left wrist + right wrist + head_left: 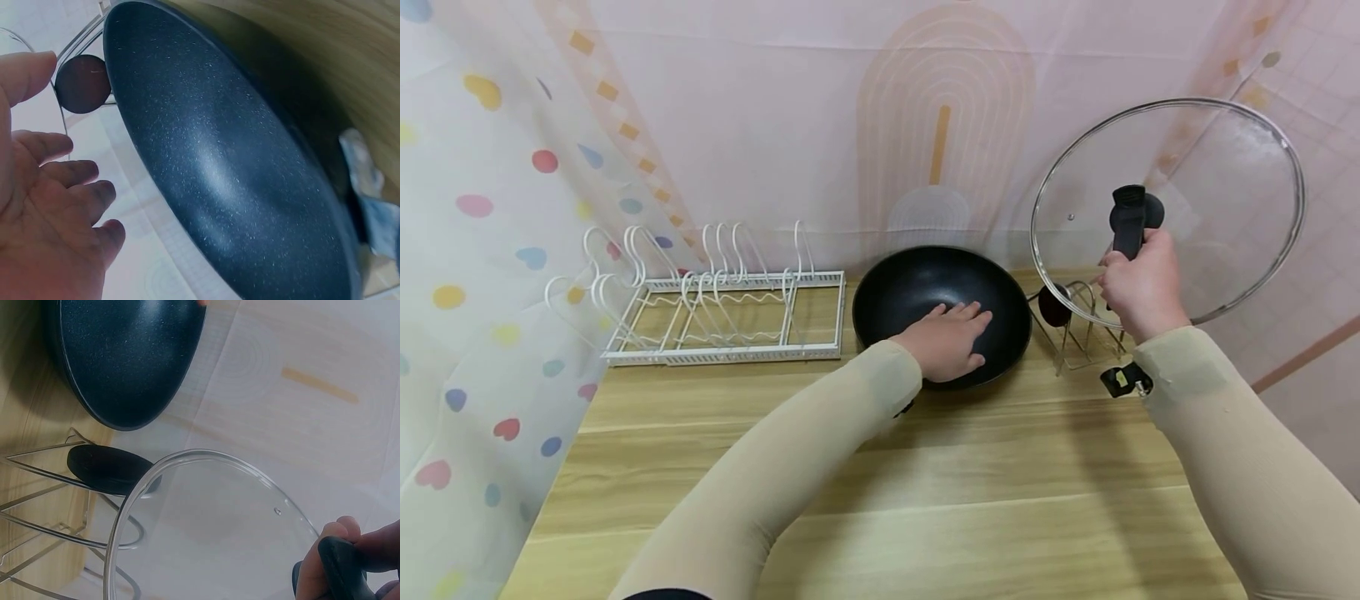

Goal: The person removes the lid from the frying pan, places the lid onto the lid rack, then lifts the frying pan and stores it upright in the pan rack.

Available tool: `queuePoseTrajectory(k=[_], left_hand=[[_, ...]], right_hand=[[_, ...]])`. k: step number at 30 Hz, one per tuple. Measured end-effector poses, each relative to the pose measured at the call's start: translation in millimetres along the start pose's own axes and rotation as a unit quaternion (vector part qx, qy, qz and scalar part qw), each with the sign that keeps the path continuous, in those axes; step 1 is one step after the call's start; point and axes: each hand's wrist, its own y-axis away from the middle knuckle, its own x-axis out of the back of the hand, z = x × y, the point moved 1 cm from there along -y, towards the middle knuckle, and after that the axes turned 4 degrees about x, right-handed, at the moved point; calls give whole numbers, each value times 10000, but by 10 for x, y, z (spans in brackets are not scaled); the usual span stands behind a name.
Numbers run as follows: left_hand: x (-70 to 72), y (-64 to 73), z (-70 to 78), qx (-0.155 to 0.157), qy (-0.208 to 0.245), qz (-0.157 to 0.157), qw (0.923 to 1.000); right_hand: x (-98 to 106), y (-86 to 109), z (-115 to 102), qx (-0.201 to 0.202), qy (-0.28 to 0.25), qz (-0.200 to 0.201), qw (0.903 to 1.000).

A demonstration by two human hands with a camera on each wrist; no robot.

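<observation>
A black wok [925, 283] with a speckled inner surface sits on the wooden table. My left hand [947, 337] reaches over it with fingers straight and spread, holding nothing; the left wrist view shows the palm beside the wok's rim. A large glass lid [1217, 192] with a metal rim is raised upright at the right, above a small wire rack [1078, 333]. My right hand [1142, 287] grips the lid by its black handle [1129, 221], the fingers curled round it. Through the glass in the right wrist view the rack's bars [134, 531] show.
A white metal rack [730, 354] with several upright loops stands left of the wok. A dark round piece [1055, 306] sits at the wire rack's left end, close to the wok. Patterned curtains [760, 125] hang behind the wooden table [970, 500].
</observation>
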Motion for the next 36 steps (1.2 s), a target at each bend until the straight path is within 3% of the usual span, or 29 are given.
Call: queuePoseTrajectory(k=[9,15,24,36], left_hand=[[-28,-271,170,95,63,159,9998],[-59,-425,311,122,36,166,9998],[-39,-573,475,162,-98,364,9992],[-47,-703,549,271,-41,348,9990]], right_hand=[[20,-8,17,-56,-28,-148,9999],[64,-2,54,40,310,-32,9995],[131,6,73,247,895,232,9954],[102,14,51,228,900,199,9955]])
